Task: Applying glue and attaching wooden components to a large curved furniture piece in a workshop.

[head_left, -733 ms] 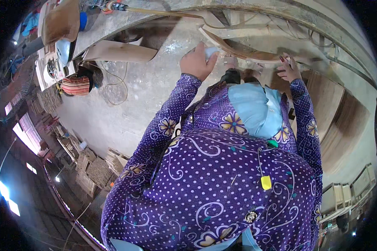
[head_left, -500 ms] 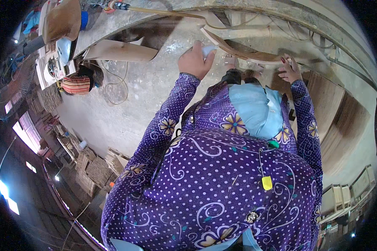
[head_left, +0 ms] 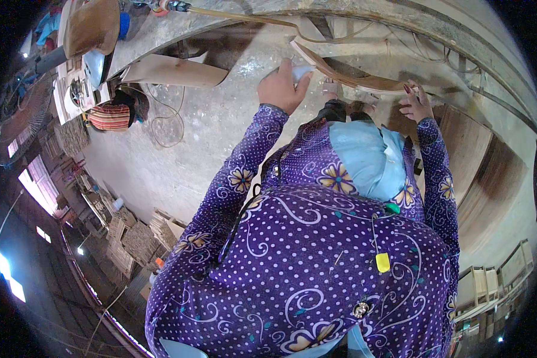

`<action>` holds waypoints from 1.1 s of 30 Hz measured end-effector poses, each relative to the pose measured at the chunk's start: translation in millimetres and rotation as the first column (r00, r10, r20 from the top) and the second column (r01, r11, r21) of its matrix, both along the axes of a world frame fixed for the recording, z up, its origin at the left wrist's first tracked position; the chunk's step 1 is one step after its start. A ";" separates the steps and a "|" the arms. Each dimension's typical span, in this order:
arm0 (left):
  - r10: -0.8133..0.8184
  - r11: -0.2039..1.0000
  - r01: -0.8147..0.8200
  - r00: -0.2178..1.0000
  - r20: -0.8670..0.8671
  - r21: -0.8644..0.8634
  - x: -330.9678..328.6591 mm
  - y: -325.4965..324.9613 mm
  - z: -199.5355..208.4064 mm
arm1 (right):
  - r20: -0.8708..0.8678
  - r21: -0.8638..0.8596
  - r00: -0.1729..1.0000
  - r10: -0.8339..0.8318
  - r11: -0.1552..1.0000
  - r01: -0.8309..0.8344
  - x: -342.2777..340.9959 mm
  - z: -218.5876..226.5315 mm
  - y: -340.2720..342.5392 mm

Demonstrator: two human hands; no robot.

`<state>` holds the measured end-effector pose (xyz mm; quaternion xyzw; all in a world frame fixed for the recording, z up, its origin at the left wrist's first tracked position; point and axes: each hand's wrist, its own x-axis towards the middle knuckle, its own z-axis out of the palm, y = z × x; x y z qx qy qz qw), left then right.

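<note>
A curved wooden board [head_left: 355, 77] spans the gap between my two hands, its thin pale edge facing me. My right hand [head_left: 417, 104] grips its right end, thumb on the near side with dark red nails showing. My left hand [head_left: 283, 88] is closed around a pale bluish-white pad [head_left: 302, 73], which looks soft or folded. This pad sits close beside the board's left end; whether it touches the wood I cannot tell. Both forearms are in purple patterned sleeves.
A workbench edge with a yellowish hose [head_left: 244, 18] runs along the far side. Another curved wooden panel [head_left: 173, 73] lies at the left, near a person in a striped top [head_left: 110, 117]. Brown wooden panels [head_left: 474, 143] stand at the right. Stacked wood pieces [head_left: 143, 244] are at lower left.
The view has shifted slightly. My hands, the pad and the board appear a little further right and lower, with my grips unchanged.
</note>
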<state>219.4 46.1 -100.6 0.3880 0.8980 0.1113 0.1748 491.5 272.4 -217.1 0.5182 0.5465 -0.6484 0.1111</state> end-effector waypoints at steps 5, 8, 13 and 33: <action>-0.018 1.000 0.018 1.000 -0.021 0.019 -1.2 2.1 -0.6 | 0.008 0.005 1.000 -0.030 1.000 0.029 -0.9 -2.8 -0.5; -0.012 1.000 0.013 0.999 -0.034 0.022 -6.6 3.6 0.0 | 0.005 -0.006 0.999 -0.039 0.999 0.039 -1.8 -2.4 0.2; -0.005 1.000 0.005 1.000 -0.027 -0.003 -11.8 4.5 1.1 | 0.007 -0.023 1.000 -0.019 1.000 0.020 -3.6 -5.7 2.9; 0.080 0.997 -0.080 0.994 -0.080 0.003 -33.5 3.7 -6.5 | -0.141 0.248 0.975 0.171 0.960 -0.133 16.4 -64.1 9.8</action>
